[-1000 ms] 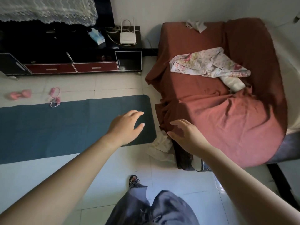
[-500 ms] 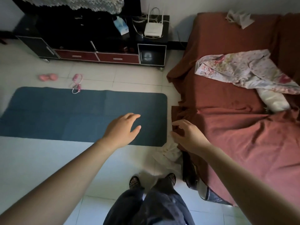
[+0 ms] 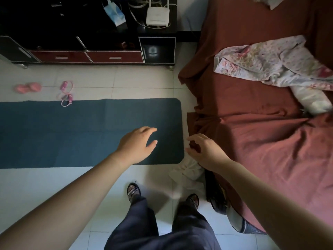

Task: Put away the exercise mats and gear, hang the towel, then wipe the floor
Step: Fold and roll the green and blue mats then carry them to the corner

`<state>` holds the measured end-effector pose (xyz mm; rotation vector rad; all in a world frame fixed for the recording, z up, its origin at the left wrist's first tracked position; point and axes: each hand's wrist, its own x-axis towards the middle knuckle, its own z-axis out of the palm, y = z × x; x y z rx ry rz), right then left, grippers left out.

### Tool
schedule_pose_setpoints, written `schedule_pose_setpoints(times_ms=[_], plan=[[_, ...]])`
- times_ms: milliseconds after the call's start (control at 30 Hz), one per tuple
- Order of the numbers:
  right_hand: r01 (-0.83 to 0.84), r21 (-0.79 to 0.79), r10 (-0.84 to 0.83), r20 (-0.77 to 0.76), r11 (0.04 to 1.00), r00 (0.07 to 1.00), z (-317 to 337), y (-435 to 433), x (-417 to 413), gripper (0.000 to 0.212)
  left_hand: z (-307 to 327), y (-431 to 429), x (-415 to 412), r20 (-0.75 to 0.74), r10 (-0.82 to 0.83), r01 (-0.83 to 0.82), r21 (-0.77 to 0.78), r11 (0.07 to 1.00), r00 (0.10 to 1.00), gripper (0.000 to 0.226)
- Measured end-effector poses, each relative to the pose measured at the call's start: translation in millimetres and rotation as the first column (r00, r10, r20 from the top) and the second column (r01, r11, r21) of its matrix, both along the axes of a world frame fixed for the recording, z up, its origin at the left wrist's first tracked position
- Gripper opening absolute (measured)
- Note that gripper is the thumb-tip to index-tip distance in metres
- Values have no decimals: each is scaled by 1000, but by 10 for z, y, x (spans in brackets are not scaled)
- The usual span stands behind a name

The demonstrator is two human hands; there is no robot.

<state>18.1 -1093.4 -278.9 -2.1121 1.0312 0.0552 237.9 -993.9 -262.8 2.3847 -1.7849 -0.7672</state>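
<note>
A dark blue exercise mat (image 3: 75, 130) lies flat on the tiled floor, its rounded right end near the bed. My left hand (image 3: 137, 144) hovers over that right end with fingers relaxed, holding nothing. My right hand (image 3: 204, 150) hangs just past the mat's right edge with loosely curled, empty fingers. A pink skipping rope (image 3: 65, 93) lies at the mat's far edge, and a pink dumbbell (image 3: 28, 87) sits on the tiles left of it. A pale cloth (image 3: 189, 171) is crumpled on the floor under my right hand, beside the bed.
A bed with a rust-red cover (image 3: 261, 141) fills the right side, with a flowered cloth (image 3: 266, 65) on it. A black and red low cabinet (image 3: 93, 56) stands along the far wall, a white router (image 3: 157, 16) on top. My feet in sandals stand on the tiles below the mat.
My view has tilted down and shifted right along the mat. Both hands stay stretched out and empty, now lower over the mat's right end.
</note>
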Motion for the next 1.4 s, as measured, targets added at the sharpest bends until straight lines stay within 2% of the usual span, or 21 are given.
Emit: schedule_pose_setpoints(times_ms=[300,700,867,967,1033,1133,1400], plan=[[44,45,-43,-29,998,999,-1444,-195,478,46,-1404,-403,427,52,-96,96,11,995,994,45],[110,-82,-114,-45,990,992,-4728,-835,872,48,-4633,-1112,669,154,-196,194,32,981,968,48],[119,-142,-138,-133,983,981,-6037,-1037,937,51,-5830,-1142,771,247,-272,263,71,962,930,49],[159,-202,-204,-226,966,953,-6638,-1017,917,54,-6474,-1052,754,234,-315,308,64,949,920,49],[189,-225,-245,-256,956,935,-6858,-885,851,57,-6720,-946,727,207,-306,297,71,952,929,51],[243,-170,-284,-295,955,912,-7111,-532,674,60,-6933,-708,630,102,-263,246,155,957,959,54],[380,-88,-390,-256,921,885,-7358,-305,482,67,-7140,-410,597,131,-405,349,315,882,905,60]])
